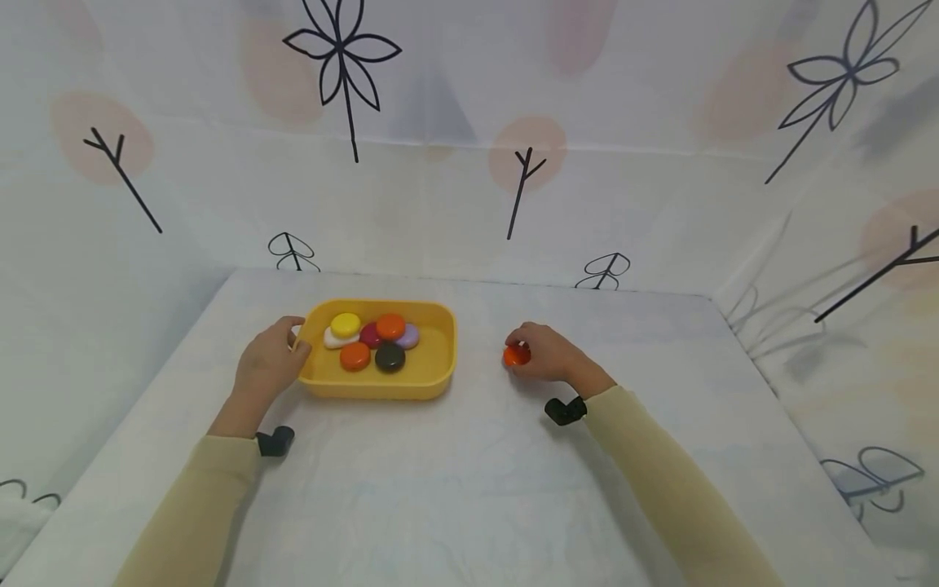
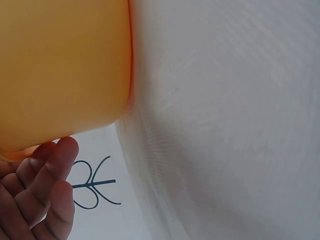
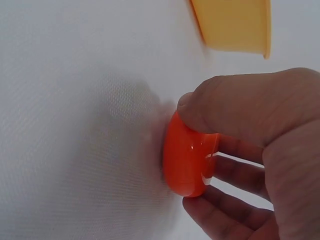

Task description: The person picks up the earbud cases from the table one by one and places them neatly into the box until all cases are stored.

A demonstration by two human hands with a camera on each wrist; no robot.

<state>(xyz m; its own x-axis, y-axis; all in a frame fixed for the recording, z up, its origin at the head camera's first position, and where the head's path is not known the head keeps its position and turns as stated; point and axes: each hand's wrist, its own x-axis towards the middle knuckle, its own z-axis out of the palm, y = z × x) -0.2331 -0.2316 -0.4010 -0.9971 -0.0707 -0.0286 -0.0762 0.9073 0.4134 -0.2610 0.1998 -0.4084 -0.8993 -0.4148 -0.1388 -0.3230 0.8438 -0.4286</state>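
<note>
My left hand (image 1: 267, 363) grips the left end of a yellow plastic tray (image 1: 434, 363), thumb at the rim. In the left wrist view its fingers (image 2: 55, 165) lie against the tray's outer wall. Inside the tray sit several smooth rounded pebbles: yellow (image 1: 345, 325), white, dark red, purple, dark grey (image 1: 390, 357) and orange (image 1: 355, 356). Right of the tray, my right hand (image 1: 548, 356) pinches another glossy orange pebble (image 3: 187, 155) between thumb and fingers, low over the white cloth.
A white cloth (image 1: 411, 481) covers the table. Behind and at both sides hangs pale fabric (image 1: 440, 204) with plant line drawings. Each wrist carries a small black device (image 1: 566, 411) near the beige sleeve (image 1: 653, 473).
</note>
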